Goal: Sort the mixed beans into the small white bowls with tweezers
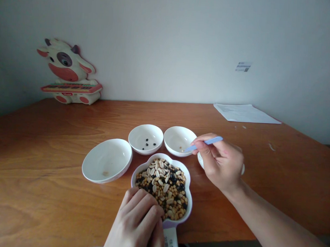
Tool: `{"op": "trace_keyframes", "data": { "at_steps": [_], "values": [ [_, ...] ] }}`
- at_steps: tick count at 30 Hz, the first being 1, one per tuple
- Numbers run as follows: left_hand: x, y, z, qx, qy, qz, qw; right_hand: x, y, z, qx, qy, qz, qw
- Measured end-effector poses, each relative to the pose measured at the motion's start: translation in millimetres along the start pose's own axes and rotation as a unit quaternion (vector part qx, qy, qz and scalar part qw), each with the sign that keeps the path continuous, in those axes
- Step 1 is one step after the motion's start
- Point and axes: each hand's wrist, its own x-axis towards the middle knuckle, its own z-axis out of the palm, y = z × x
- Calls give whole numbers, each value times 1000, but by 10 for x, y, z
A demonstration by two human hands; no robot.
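Note:
My right hand (220, 162) pinches a pair of pale blue tweezers (215, 140), their tips lowered into a white bowl (170, 134) with a few small yellowish beans. My left hand (139, 220) is closed with curled fingers at the near left rim of a white and lilac flower-shaped dish (189, 199); its fingertips are hidden. Peanuts (161, 174), yellow beans and black beans fill that dish. Another white bowl (137, 131) contains several black beans (147, 144). At the left, a larger white bowl (92, 164) has a brownish spot at its bottom.
Partly behind my right hand is another white dish (201, 161). A cow-shaped toy keyboard (71, 75) stands at the back left against the wall. White papers (246, 113) lie at the back right. Below the flower-shaped dish, a white printed piece (170, 242) overlaps the table's front edge.

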Motion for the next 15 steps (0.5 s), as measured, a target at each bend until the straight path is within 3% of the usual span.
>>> {"op": "trace_keyframes", "data": {
  "at_steps": [4, 15],
  "values": [
    [-11, -27, 4, 1, 6, 8, 1000, 23, 109, -14, -41, 31, 26, 998],
    [-59, -40, 42, 1, 0, 9, 1000, 34, 78, -28, -70, 2, -4, 998]
  ]
}}
